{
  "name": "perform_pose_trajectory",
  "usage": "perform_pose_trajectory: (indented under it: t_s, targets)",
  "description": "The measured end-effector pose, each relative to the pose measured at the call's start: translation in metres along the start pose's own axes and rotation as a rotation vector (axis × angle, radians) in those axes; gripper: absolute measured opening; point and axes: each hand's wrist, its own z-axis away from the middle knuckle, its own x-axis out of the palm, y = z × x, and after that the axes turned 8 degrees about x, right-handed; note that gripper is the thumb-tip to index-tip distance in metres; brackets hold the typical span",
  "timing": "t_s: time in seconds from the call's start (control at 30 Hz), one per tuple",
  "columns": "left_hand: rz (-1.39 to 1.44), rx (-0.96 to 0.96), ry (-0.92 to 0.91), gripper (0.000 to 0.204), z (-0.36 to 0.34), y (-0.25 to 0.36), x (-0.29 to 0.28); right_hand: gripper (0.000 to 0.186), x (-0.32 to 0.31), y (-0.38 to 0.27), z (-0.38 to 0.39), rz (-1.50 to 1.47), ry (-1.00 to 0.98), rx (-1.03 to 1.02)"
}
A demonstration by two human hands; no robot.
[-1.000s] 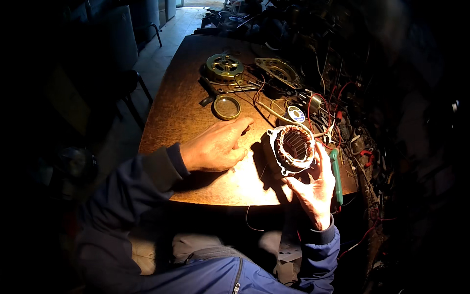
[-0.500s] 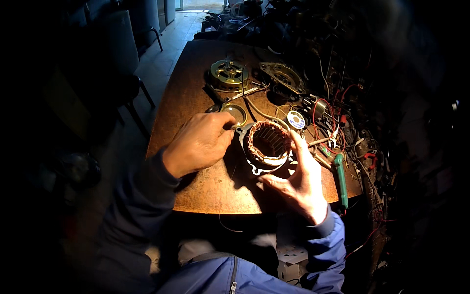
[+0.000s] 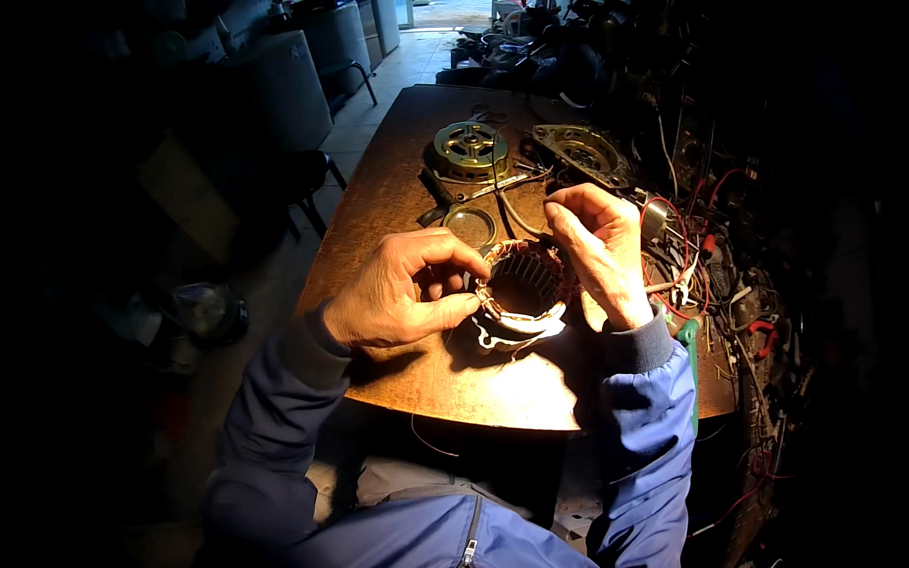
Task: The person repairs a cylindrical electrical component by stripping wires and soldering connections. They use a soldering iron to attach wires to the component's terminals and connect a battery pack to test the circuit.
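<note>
A motor stator (image 3: 519, 328), a ring with copper windings around its slotted bore, stands near the table's front edge. My left hand (image 3: 402, 292) is at its left side, thumb and index fingertips against the rim of the windings. Above the stator's far right side, my right hand (image 3: 601, 248) is raised with thumb and index finger pinched together. Whatever is in that pinch, if anything, is too fine to make out. Just beyond my left hand lies a magnifying glass (image 3: 471, 225) with a dark handle.
A brass-coloured motor cover (image 3: 471, 151) and a second metal end cover (image 3: 582, 154) lie farther back on the wooden table (image 3: 379, 208). Tangled wires, red leads and tools crowd the right side, with a green-handled tool (image 3: 690, 346) near my right sleeve. A chair (image 3: 308, 180) stands left.
My right hand has let go of the stator's right side and risen above its far edge. My left hand has come from near the magnifying glass to the stator's left rim. The view has shifted.
</note>
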Motion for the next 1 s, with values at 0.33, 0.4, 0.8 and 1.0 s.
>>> perform_pose_trajectory:
  t_s: [0.33, 0.4, 0.8, 1.0]
  targets:
    - [-0.015, 0.065, -0.070, 0.014, -0.004, -0.014, 0.004, 0.016, 0.002, 0.006, -0.002, 0.037, -0.106, -0.076]
    - [0.027, 0.082, -0.029, 0.012, -0.005, -0.019, 0.009, 0.017, -0.001, 0.002, 0.000, 0.074, -0.118, -0.051]
    - [0.028, 0.071, -0.067, 0.015, -0.007, -0.017, 0.005, 0.023, 0.001, 0.014, -0.002, 0.013, -0.105, -0.085]
    - [0.021, 0.047, -0.070, 0.014, -0.006, -0.017, 0.004, 0.024, 0.003, 0.018, -0.003, 0.019, -0.091, -0.127]
